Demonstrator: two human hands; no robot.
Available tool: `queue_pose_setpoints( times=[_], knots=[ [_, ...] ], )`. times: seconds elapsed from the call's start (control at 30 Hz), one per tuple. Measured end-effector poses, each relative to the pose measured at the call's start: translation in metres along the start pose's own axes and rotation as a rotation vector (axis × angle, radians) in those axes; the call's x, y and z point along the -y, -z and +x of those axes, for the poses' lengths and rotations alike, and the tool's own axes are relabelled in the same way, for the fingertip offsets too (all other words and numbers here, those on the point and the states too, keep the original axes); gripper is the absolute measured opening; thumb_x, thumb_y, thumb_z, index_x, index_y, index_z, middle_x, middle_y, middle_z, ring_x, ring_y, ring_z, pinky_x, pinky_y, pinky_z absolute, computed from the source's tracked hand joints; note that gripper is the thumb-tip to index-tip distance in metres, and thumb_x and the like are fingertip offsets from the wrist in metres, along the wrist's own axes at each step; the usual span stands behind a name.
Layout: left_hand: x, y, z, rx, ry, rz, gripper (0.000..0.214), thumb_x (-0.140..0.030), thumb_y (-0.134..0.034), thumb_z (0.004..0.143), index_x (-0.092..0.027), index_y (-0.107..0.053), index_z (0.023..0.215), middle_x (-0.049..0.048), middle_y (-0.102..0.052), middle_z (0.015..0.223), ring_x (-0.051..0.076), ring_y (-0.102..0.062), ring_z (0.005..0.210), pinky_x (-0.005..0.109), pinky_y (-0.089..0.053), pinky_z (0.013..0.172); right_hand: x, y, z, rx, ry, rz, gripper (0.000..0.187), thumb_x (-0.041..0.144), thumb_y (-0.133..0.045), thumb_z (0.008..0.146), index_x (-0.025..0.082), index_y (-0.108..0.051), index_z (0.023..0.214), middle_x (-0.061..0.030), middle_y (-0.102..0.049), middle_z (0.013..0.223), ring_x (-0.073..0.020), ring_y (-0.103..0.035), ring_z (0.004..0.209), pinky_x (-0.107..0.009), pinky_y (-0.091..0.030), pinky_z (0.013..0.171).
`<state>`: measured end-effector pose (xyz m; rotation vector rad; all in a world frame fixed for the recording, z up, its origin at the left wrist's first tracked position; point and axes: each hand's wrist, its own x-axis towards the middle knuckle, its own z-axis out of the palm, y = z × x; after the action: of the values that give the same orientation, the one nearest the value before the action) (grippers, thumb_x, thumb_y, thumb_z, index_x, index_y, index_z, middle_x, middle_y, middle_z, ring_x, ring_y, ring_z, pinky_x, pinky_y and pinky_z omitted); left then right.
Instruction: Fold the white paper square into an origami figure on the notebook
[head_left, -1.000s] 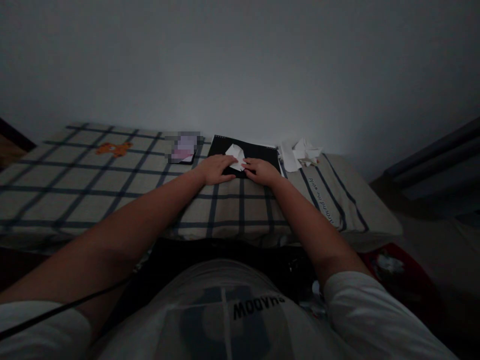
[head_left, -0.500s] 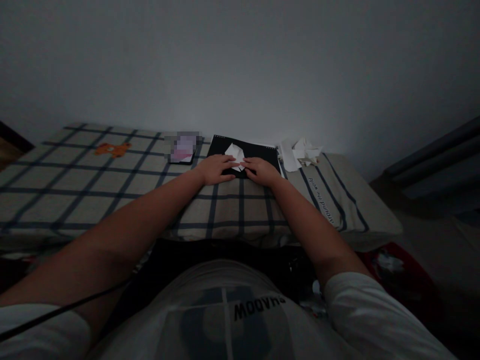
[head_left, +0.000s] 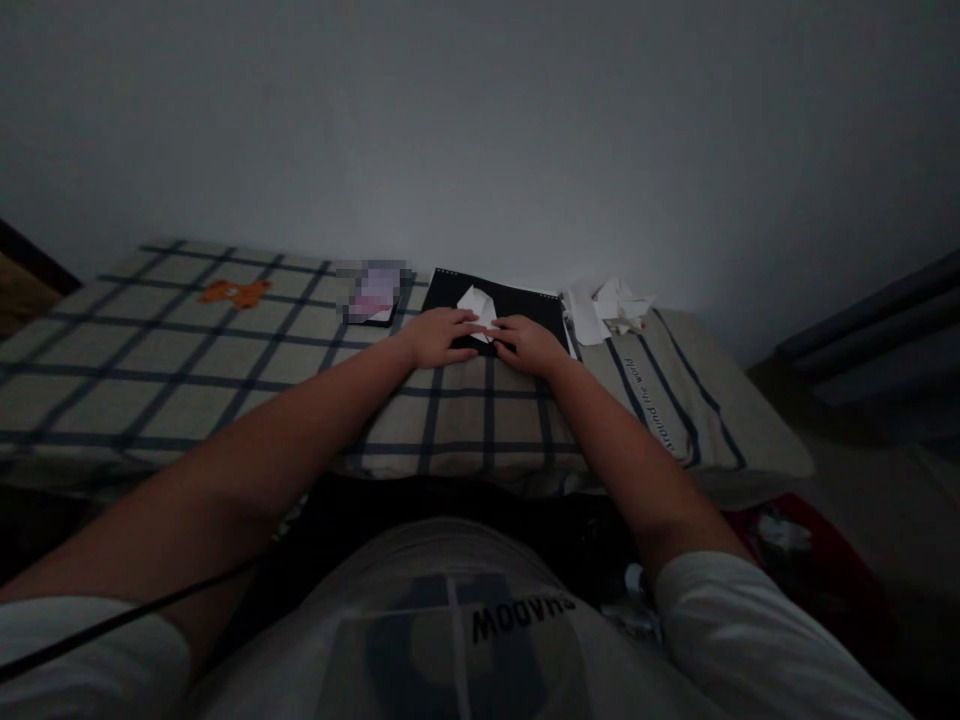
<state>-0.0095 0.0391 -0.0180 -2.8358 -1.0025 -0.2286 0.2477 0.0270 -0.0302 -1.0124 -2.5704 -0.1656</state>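
A white piece of folded paper [head_left: 475, 300] lies on a black spiral-bound notebook [head_left: 525, 305], its pointed top towards the wall. My left hand [head_left: 441, 337] rests at the paper's left side with fingers stretched out over its lower part and the thumb apart. From the other side, my right hand [head_left: 529, 343] lays its fingertips on the lower right edge, thumb spread below. The fingertips of both hands nearly meet on the paper. Neither hand is lifting it. The fingers hide the paper's lower edge, and the folds there are too dark to make out.
A phone [head_left: 377, 296], partly blurred out, lies left of the notebook. Farther left is an orange bear-shaped piece [head_left: 235, 293]. Crumpled white papers [head_left: 621, 303] sit to the right. A checked cloth [head_left: 300, 345] covers the table against the wall. A red container [head_left: 817, 560] stands lower right.
The whole view has shifted slightly, so the table and hands appear a little farther right. Both hands stay on the folded paper, with only slight finger movement.
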Motion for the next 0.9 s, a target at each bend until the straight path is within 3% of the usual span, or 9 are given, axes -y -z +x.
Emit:
queue_pose_setpoints(
  times=[0.9],
  knots=[
    [0.003,-0.004,-0.001,0.005,0.002,0.004,0.064,-0.060,-0.045,0.104,-0.021,-0.056,0.154,0.0146,-0.050,0.164,0.029,-0.051,0.148,0.043,-0.037,0.122,-0.013,-0.003,0.002,0.006,0.007,0.115,0.036,0.023,-0.060,0.095,0.019,-0.081,0.123,-0.0132,-0.074,0.136,-0.0288,-0.066,0.126,-0.049,-0.052,0.111]
  ],
)
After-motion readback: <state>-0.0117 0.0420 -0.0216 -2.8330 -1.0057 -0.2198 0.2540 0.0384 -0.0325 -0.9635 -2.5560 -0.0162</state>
